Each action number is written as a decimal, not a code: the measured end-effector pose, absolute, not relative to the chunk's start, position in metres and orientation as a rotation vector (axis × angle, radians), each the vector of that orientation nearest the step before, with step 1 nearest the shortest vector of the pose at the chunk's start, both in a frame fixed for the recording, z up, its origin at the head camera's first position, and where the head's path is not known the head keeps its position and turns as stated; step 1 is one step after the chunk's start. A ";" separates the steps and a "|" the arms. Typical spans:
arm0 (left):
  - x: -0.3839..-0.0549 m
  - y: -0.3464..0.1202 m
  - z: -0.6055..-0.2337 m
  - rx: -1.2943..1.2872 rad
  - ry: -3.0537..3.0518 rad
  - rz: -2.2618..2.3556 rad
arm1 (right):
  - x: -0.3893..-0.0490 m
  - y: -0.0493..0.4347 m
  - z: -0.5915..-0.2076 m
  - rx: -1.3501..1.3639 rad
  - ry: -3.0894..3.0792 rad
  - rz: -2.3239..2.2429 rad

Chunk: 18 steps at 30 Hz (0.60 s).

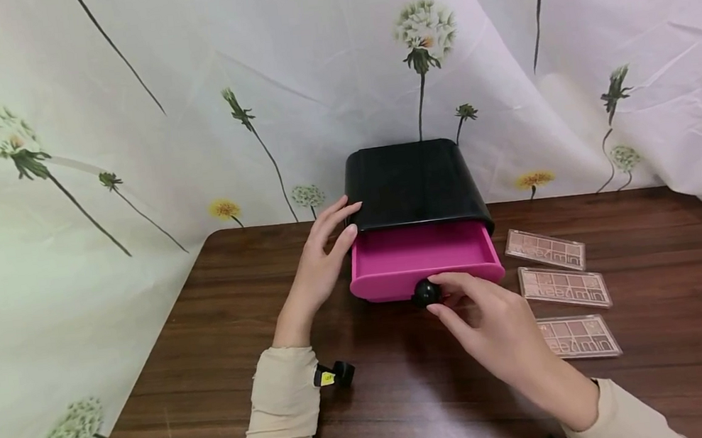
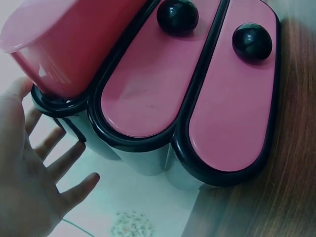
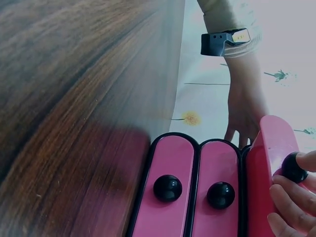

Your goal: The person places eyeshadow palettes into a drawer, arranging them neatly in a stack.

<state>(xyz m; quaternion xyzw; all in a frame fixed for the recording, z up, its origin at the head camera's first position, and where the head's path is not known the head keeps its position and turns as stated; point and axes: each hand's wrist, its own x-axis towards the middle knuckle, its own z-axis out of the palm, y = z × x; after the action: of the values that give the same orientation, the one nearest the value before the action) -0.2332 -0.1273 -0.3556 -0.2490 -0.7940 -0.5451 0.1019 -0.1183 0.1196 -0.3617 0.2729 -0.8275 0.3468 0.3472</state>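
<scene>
A small black drawer cabinet (image 1: 414,184) with pink drawer fronts stands against the back cloth. Its top drawer (image 1: 418,249) is pulled out, and the bare pink inside shows. Thumb and fingers of my right hand (image 1: 497,321) pinch the round black knob (image 1: 426,292) on that drawer. My left hand (image 1: 321,258) is at the cabinet's left side near the top front edge, fingers extended. In the left wrist view, two lower drawers, the middle one (image 2: 148,89) and the bottom one (image 2: 232,108), sit closed, each with a black knob.
Three makeup palettes lie in a column right of the cabinet: a back one (image 1: 545,249), a middle one (image 1: 565,287) and a front one (image 1: 578,336) partly behind my right hand. A dandelion-print cloth (image 1: 334,56) hangs behind the dark wooden table (image 1: 201,377).
</scene>
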 end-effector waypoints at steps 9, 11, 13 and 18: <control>-0.233 -0.128 -0.356 -0.730 -2.359 -1.593 | -0.113 0.121 -0.360 0.728 -2.151 0.867; -0.233 -0.128 -0.356 -0.728 -2.362 -1.589 | -0.112 0.121 -0.361 0.728 -2.157 0.861; -0.233 -0.129 -0.356 -0.729 -2.363 -1.587 | -0.112 0.122 -0.361 0.732 -2.158 0.853; -0.233 -0.128 -0.355 -0.734 -2.356 -1.588 | -0.110 0.127 -0.361 0.757 -2.135 0.845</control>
<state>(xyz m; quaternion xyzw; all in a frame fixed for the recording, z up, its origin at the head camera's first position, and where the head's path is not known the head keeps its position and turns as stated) -0.2329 -0.1277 -0.3552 -0.2487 -0.7986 -0.5382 0.1035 -0.1103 0.1269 -0.3607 0.2930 -0.8257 0.3271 0.3541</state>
